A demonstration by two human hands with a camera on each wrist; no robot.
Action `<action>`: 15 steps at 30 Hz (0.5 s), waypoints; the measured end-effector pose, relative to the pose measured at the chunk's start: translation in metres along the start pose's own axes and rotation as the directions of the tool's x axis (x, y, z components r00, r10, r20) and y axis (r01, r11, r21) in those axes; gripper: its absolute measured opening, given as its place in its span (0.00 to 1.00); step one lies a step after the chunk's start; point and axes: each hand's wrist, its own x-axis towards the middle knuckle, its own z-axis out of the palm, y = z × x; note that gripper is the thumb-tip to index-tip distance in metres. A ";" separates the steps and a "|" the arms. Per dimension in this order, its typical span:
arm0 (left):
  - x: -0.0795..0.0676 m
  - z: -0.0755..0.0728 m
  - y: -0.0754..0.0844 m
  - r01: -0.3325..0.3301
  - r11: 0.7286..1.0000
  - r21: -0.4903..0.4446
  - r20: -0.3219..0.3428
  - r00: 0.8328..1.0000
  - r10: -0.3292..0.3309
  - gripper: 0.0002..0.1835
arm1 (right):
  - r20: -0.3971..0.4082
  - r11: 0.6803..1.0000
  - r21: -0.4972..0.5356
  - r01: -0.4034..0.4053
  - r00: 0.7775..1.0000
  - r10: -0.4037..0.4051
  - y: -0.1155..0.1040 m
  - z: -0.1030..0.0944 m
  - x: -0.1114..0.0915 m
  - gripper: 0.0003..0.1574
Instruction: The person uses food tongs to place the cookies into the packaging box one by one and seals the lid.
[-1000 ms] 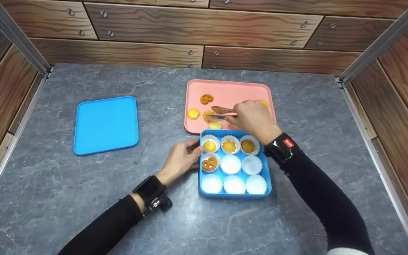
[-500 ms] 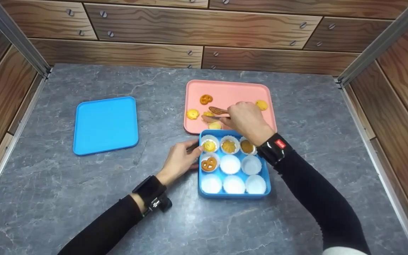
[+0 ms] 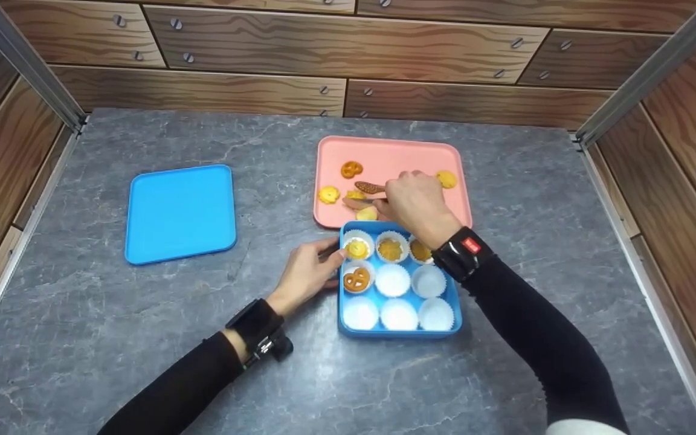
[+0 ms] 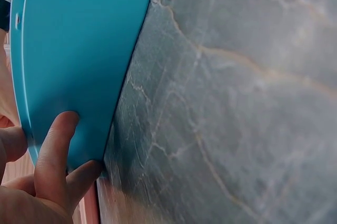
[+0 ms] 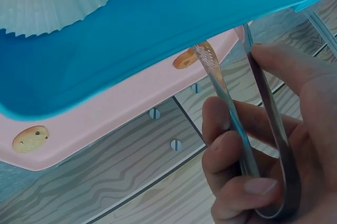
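My left hand is at the left side of a blue box; its thumb lies over the rim and its fingers press the outer wall. Paper cups stand in the box; the top row and the middle-left cup hold cookies, including a pretzel. My right hand grips metal serving tongs above the pink tray. The perforated end and the other tip stand apart on either side of a yellow cookie. In the right wrist view the box wall hides part of the tips.
On the tray also lie a pretzel, a flower-shaped yellow cookie, a pale cookie and a round cookie. A flat blue lid rests on the table to the left. Wood-patterned walls enclose the table.
My right hand has shifted left with the tongs, bringing the tips further over the yellow cookie and uncovering the round cookie at the tray's right. My left hand and the box have stayed put.
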 end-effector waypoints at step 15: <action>-0.001 -0.001 0.001 0.006 1.000 -0.016 0.007 1.000 -0.005 0.25 | -0.004 0.999 0.029 -0.020 1.000 0.020 0.008 0.005 -0.002 0.27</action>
